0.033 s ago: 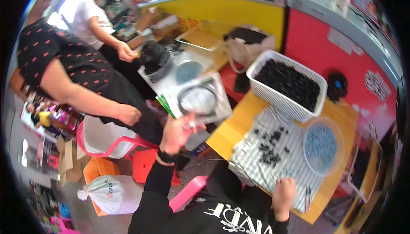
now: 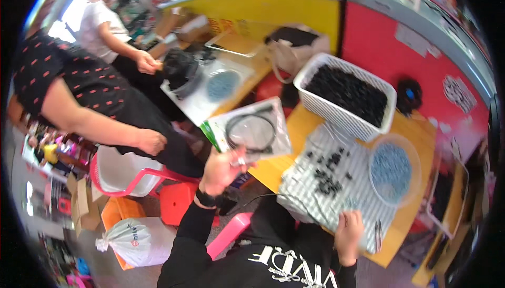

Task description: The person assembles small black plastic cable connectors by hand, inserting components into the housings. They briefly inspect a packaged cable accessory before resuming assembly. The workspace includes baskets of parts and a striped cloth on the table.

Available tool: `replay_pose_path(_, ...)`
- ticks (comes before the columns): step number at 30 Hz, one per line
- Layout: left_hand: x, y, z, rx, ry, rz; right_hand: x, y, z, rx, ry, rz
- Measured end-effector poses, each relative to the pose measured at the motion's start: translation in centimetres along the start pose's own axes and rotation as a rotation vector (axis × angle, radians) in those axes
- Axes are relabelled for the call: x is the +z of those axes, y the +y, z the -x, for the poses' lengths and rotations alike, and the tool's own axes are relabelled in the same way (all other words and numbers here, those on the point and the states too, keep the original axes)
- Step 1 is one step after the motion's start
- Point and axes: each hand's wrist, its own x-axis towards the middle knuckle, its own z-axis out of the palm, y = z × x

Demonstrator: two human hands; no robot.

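My left hand (image 2: 220,172) is raised in front of the table, its fingers closed on the lower edge of a clear plastic bag (image 2: 284,139) with a green strip. Inside the bag lies a coiled black cable (image 2: 273,125). My right hand (image 2: 349,238) is at the table's near edge, fingers curled together; whether something small is in them cannot be made out. Beside it, tweezers (image 2: 377,235) lie on a striped grey-white cloth (image 2: 298,182). Small black parts (image 2: 329,182) are scattered on that cloth. A clear round tub (image 2: 415,183) of small blue pieces (image 2: 390,167) stands to their right.
A white plastic basket (image 2: 347,113) full of black parts stands at the table's back. Beyond it are a pink-red panel and a beige bag (image 2: 294,56). At left a person in a patterned black top (image 2: 79,83) stands by a pink-and-white chair (image 2: 123,175); another person is behind.
The whole view has shifted a little. My left hand has brought the bag slightly right and turned its face more toward me. My right hand stays close to the table edge.
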Motion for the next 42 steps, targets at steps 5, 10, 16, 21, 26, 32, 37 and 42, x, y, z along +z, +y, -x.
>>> replay_pose_path(5,4.6,-7.0,4.3,-0.394,-0.117,0.146,-0.4,-2.9,-1.8,0.366,-0.046,-0.541)
replay_pose_path(10,7.3,-9.4,5.2,-0.565,-0.216,0.193,-0.2,-4.2,-1.8,0.538,-0.105,-1.110)
replay_pose_path(16,7.1,-10.5,5.7,-0.670,-0.234,0.255,0.4,-5.3,-0.9,0.545,-0.095,-1.038)
replay_pose_path(21,6.7,-11.1,5.6,-0.682,-0.228,0.267,0.2,-5.8,-1.0,0.528,-0.092,-0.972)
replay_pose_path(26,6.4,-11.7,5.4,-0.738,-0.233,0.330,0.3,-6.1,-0.9,0.459,-0.043,-0.938)
replay_pose_path(32,6.6,-11.7,5.4,-0.702,-0.244,0.301,-0.1,-5.9,-0.8,0.534,-0.114,-0.992)
replay_pose_path(37,6.6,-11.5,5.5,-0.691,-0.269,0.272,0.1,-5.6,-0.5,0.577,-0.108,-0.974)
replay_pose_path(42,6.7,-11.7,5.7,-0.674,-0.284,0.246,0.5,-5.6,-0.4,0.590,-0.076,-0.941)
